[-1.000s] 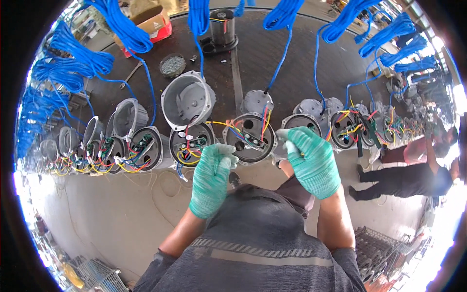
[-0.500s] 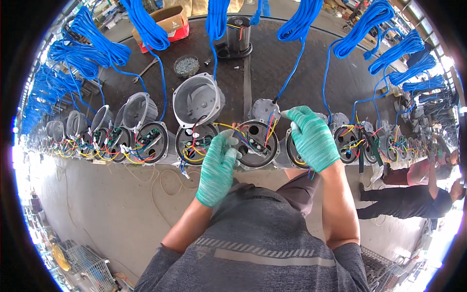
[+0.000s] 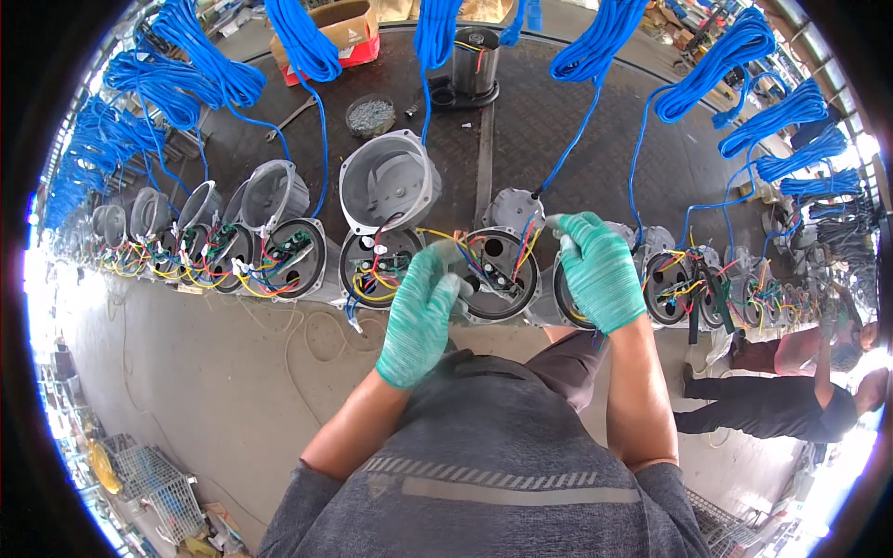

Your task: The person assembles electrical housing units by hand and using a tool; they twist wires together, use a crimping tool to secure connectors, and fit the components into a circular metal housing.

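Note:
Both my hands wear green striped gloves with pale fingertips. My left hand [image 3: 416, 321] is open at the left rim of a round grey motor housing [image 3: 499, 312], its thumb and fingers apart near a yellow wire [image 3: 435, 233]. Inside that housing sit a dark disc with holes, a small circuit board and coloured wires. My right hand [image 3: 602, 276] is to the right, fingers bent and close together beside red and blue wires [image 3: 527, 232]; what they pinch, if anything, is hidden. Behind the housing stands a small grey cover [image 3: 514, 210] with a blue cable attached.
Similar wired housings [image 3: 296, 259] line the table's near edge on both sides. Bundled blue cables [image 3: 595, 46] hang above. Farther back are a bowl of screws [image 3: 370, 115], a wrench [image 3: 292, 119], a dark cylinder [image 3: 475, 65] and a cardboard box [image 3: 327, 39]. Another person [image 3: 781, 400] is at the right.
The scene has shifted slightly right in view. My left index finger has risen toward the yellow wire, and its thumb and finger look wider apart. My right hand stays near the red and blue wires.

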### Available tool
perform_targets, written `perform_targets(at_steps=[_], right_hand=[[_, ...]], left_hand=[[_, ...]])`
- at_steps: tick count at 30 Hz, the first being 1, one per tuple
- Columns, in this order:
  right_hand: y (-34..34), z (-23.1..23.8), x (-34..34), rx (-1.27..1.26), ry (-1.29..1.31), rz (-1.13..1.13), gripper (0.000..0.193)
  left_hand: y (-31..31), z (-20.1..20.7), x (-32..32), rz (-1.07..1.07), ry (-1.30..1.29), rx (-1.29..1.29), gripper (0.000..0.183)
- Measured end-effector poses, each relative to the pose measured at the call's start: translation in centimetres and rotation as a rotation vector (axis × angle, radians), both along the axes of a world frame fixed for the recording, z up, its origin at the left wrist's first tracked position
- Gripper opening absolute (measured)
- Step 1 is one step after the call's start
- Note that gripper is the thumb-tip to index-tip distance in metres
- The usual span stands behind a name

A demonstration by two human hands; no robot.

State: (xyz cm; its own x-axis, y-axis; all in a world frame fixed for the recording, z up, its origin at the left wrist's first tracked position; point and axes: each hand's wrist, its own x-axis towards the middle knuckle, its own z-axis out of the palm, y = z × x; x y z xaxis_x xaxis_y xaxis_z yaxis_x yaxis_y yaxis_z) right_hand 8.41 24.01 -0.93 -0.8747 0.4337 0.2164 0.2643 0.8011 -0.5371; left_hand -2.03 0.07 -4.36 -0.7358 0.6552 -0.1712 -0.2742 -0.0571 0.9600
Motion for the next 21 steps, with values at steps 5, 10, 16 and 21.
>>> perform_targets(at_steps=[5, 10, 16, 21], right_hand=[[3.4, 0.6, -0.9, 0.061, -0.186, 0.026, 0.029], [4.3, -1.3, -1.6, 0.191, -0.324, 0.257, 0.04], [4.1, -2.4, -3.0, 0.25, -0.296, 0.386, 0.021], [2.7, 1.1, -1.4, 0.183, -0.424, 0.283, 0.017]], left_hand=[[0.5, -0.8, -0.3, 0.062, -0.147, 0.107, 0.047], [0.7, -1.3, -0.7, 0.085, -0.237, 0.149, 0.055], [2.4, -3.6, -1.2, 0.121, -0.32, 0.361, 0.045], [2.1, -3.4, -0.7, 0.142, -0.213, 0.313, 0.026]])
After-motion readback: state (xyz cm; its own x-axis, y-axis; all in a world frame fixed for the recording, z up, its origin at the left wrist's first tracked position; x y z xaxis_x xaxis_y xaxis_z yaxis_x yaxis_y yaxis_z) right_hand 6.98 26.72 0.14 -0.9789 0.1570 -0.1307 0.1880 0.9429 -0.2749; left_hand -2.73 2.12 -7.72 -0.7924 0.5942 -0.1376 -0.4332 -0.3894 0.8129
